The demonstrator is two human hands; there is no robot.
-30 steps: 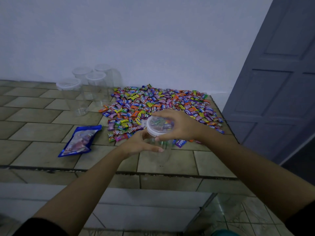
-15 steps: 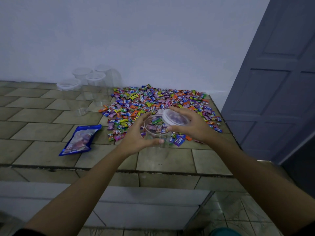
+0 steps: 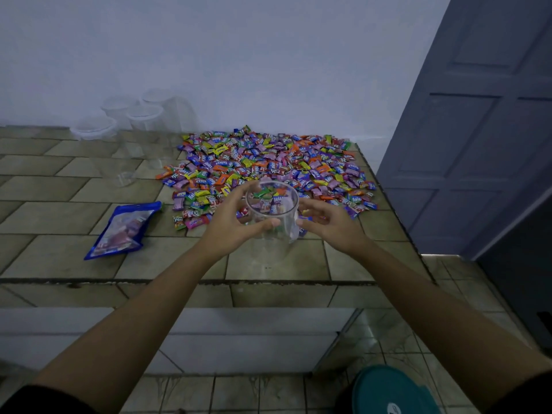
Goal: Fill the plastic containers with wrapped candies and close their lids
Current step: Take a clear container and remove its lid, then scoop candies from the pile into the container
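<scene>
**A:** What are the hands doing?

**B:** The left hand grips a clear plastic container. Its thumb lies across the near wall and its fingers curl round the far left side, up by the rim. The right hand is just beside the container on the right. Its fingers are spread and relaxed, holding nothing that can be made out, and the thumb tip meets the container's wall.

**A:** And where is the container?

**B:** It is between the two hands at the near edge of the candy pile, with its mouth uncovered and facing up. Coloured wrappers show through the clear wall, but it is hard to tell which lie inside and which lie behind it. Whether its base rests on the tabletop cannot be told either.

**A:** What lies around it?

**B:** The wrapped candies are spread in a wide, flat heap behind and beside the container, reaching to the wall and the tabletop's right edge. A blue bag lies flat to the left of the left hand, well apart from it. Further back on the left, near the wall, a cluster of lidded containers stands upright.

**A:** Anything beyond the tabletop?

**B:** A grey-blue panelled door is on the right. Low down, on the tiled floor near the person, part of a round teal lid shows.
</scene>
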